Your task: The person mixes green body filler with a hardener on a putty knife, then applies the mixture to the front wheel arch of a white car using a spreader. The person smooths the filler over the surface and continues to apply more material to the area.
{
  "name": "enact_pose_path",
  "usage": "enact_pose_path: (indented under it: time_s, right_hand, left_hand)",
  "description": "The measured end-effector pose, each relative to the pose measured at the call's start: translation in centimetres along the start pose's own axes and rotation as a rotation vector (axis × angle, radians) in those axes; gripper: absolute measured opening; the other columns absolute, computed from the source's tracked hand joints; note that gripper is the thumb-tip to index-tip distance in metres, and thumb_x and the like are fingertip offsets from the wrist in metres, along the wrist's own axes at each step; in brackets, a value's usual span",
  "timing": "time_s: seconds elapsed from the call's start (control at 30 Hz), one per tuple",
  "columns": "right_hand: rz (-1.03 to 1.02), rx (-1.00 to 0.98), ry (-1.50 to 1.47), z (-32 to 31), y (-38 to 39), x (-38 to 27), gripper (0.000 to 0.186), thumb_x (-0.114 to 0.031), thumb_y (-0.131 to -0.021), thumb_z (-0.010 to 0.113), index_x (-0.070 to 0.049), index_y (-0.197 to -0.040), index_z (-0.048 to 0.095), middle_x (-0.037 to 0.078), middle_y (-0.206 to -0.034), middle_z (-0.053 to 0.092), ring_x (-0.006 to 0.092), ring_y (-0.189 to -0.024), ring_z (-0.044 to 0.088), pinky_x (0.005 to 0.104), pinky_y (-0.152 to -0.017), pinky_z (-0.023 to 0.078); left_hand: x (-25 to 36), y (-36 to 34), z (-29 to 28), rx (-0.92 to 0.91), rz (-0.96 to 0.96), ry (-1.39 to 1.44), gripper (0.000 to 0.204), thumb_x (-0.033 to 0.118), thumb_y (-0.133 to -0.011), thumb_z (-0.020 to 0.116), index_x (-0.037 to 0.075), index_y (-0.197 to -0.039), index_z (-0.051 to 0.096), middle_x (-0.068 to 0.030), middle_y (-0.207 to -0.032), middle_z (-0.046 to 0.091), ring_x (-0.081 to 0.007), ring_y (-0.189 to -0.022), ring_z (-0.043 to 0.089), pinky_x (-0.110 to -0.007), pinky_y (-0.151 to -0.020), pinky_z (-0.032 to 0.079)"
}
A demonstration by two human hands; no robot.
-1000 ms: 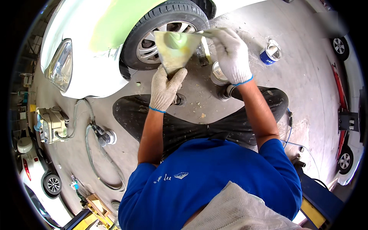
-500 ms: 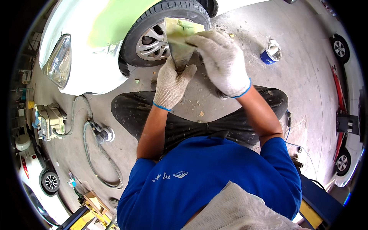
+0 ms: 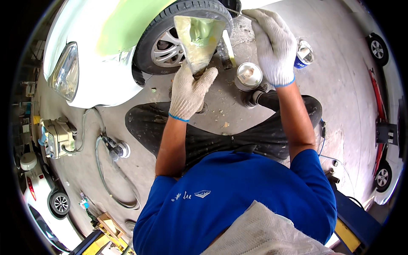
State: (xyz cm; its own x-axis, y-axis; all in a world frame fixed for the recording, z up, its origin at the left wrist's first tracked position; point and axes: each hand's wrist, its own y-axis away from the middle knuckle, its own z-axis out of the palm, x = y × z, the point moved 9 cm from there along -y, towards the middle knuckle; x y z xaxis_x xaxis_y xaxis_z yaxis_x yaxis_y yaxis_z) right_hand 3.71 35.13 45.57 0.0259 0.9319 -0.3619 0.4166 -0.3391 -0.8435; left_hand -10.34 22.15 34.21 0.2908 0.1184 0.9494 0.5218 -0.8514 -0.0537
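Observation:
My left hand (image 3: pixel 190 91), in a knit work glove, is closed round the handle of a wide putty knife (image 3: pixel 187 46). Pale green filler (image 3: pixel 201 32) lies in a lump on its blade, which is held up in front of the car wheel. Off to the right is my right hand (image 3: pixel 274 44), gloved too, with its fingers pressed together. From its fingertips a thin scraper (image 3: pixel 233 11) sticks out toward the wheel, seen almost edge-on; most of it is hidden by the hand. Beyond the putty knife is a white car fender (image 3: pixel 127 25) with a green filler patch.
A white can (image 3: pixel 248 75) stands between my feet and a blue-and-white can (image 3: pixel 303 55) farther right. The tyre (image 3: pixel 148 46) is close by the left hand. At left lie a sander (image 3: pixel 119 149), its hose (image 3: pixel 98 163) and a machine (image 3: pixel 58 138). Other cars stand at both sides.
My right hand has moved right and up, away from the putty knife. The knife's blade now faces me more flatly, with the filler lump showing. The white can has come into view.

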Motion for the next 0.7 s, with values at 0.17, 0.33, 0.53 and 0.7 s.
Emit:
enact_pose_path:
  time_s: [0.17,0.33,0.53,0.7]
  right_hand:
    - [-0.096,-0.243,0.019,3.9,3.3,-3.9,0.034,0.002,-0.080,0.061,-0.007,-0.111,0.069,0.013,-0.102,0.068,0.0330,-0.095,0.065,0.0409,-0.086,0.054]
    - [0.015,-0.112,-0.014,2.2,1.6,-1.7,0.032,0.001,-0.082,0.062,-0.008,-0.112,0.070,0.015,-0.107,0.067,0.0349,-0.094,0.065,0.0426,-0.083,0.054]
    - [-0.109,-0.136,-0.095,1.7,0.5,-2.0,0.032,0.003,-0.082,0.061,-0.008,-0.110,0.072,0.014,-0.101,0.069,0.0334,-0.090,0.067,0.0402,-0.080,0.056]
    - [-0.086,-0.046,-0.267,2.1,-0.7,-0.1,0.028,0.003,-0.083,0.063,-0.006,-0.108,0.072,0.014,-0.100,0.069,0.0329,-0.091,0.067,0.0382,-0.081,0.057]
  left_hand:
    - [-0.2,-1.0,0.5,0.023,0.019,-0.055,0.040,0.016,-0.090,0.072,-0.003,-0.122,0.058,-0.0149,-0.097,0.071,-0.0217,-0.083,0.066,-0.034,-0.078,0.053]
    - [0.9,-0.9,1.1,-0.001,0.096,-0.052,0.037,0.016,-0.090,0.071,-0.004,-0.120,0.060,-0.0144,-0.097,0.070,-0.0204,-0.083,0.065,-0.034,-0.077,0.053]
    - [0.6,-0.5,0.7,0.026,0.108,0.033,0.034,0.016,-0.089,0.072,-0.003,-0.116,0.063,-0.0105,-0.089,0.070,-0.0159,-0.076,0.063,-0.032,-0.072,0.052]
    - [0.7,-0.4,1.2,-0.074,-0.026,0.093,0.032,0.015,-0.090,0.072,-0.004,-0.115,0.063,-0.0056,-0.082,0.067,-0.0116,-0.071,0.060,-0.029,-0.066,0.051]
